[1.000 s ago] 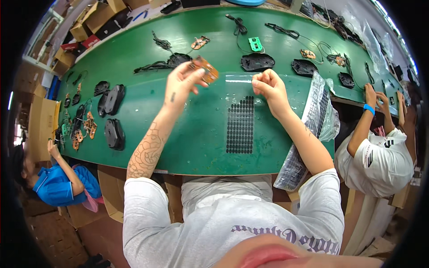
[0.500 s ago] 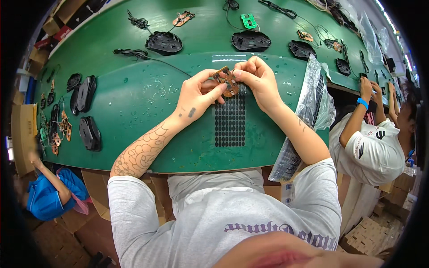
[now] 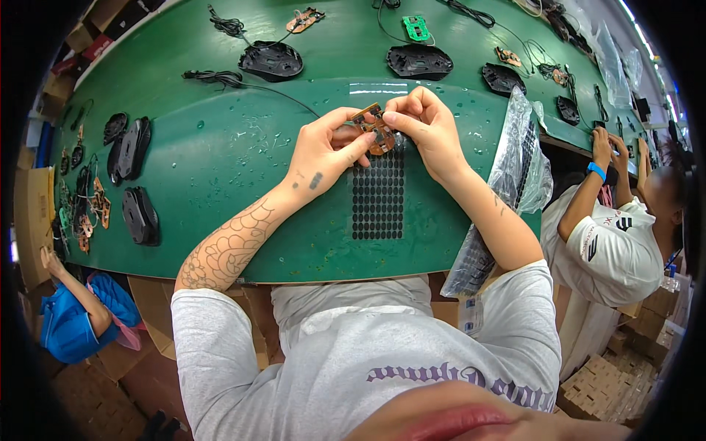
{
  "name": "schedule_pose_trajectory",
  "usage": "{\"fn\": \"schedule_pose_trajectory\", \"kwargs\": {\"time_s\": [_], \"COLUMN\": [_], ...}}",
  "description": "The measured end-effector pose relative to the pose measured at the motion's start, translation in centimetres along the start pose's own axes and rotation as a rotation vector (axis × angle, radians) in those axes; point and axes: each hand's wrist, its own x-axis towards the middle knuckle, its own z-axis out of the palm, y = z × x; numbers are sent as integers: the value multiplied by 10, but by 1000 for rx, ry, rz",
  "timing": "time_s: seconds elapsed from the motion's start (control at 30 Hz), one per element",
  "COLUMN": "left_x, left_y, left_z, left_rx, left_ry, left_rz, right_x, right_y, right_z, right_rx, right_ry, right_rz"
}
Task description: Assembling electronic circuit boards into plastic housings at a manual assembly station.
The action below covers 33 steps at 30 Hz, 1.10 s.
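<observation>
A small orange-brown circuit board (image 3: pixel 382 141) with dark parts is held above the table. My left hand (image 3: pixel 325 151) is closed round its left side, the thumb lying along its lower part. At its upper right edge, the thumb and bent fingers of my right hand (image 3: pixel 426 131) are pinched together, touching the board; anything small between those fingertips is hidden. A black cable (image 3: pixel 276 100) runs from the upper left towards my left hand. Beneath the hands lies a clear sheet with rows of black oval pads (image 3: pixel 378 202), its upper part partly covered by the board.
Black mouse shells (image 3: pixel 419 62), coiled cables (image 3: pixel 229 24) and a green board (image 3: pixel 416 28) lie along the far side. More shells (image 3: pixel 134 149) sit at the left. A clear plastic bag (image 3: pixel 500 176) lies beside my right forearm. Co-workers (image 3: pixel 610 228) sit on both sides.
Both hands keep hold of the board with hardly any movement. My view has shifted slightly, so surrounding shells appear a little displaced. At the far left, a co-worker's hand has moved slightly.
</observation>
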Motion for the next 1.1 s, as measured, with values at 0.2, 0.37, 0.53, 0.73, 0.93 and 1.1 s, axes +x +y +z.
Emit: {"fn": "schedule_pose_trajectory", "kwargs": {"time_s": [0.2, 0.37, 0.53, 0.73, 0.93, 1.1], "left_x": [0, 0, 0, 3, 5, 2], "left_y": [0, 0, -1, -5, -10, -1], "left_z": [0, -1, -1, -6, -6, -1], "left_rx": [-2, 5, -4, 64, 88, 78], "left_ry": [-3, -12, -13, -76, -93, -39], "left_rz": [-1, -2, 22, 45, 82, 89], "right_x": [0, 0, 0, 1, 1, 4], "right_y": [1, 0, 0, -4, -9, 0], "right_z": [0, 1, 1, -4, -8, -15], "right_rx": [-13, -20, -12, -44, -101, 1], "right_ry": [4, 11, 11, -19, -60, -18], "right_rz": [1, 8, 26, 55, 15, -7]}}
